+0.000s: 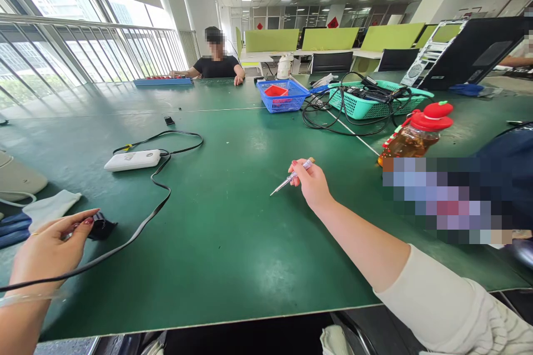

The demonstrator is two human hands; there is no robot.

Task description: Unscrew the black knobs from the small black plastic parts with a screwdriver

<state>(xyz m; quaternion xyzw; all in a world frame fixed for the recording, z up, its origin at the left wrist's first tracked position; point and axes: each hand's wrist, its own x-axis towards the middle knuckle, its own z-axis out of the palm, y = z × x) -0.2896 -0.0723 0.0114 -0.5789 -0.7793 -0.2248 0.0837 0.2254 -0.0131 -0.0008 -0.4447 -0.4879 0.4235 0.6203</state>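
My right hand (308, 180) is closed round the clear handle of a slim screwdriver (280, 185). Its metal shaft slants down and left, with the tip close to the green table top (233, 244). At the left, the fingertips of my left hand (52, 249) grip a small black object (102, 227) at table level; its kind is hard to make out. A black cable (139, 230) passes over the left wrist and runs to a white power bank-like box (133, 160) farther back.
Behind are a blue basket (277, 104) with a red tray and a green basket (362, 112) of black cables. A red-lidded bottle (410, 141) stands at right, near a tilted computer case (478, 50). A white cloth (56, 206) lies left. Another person (217, 66) sits across the table.
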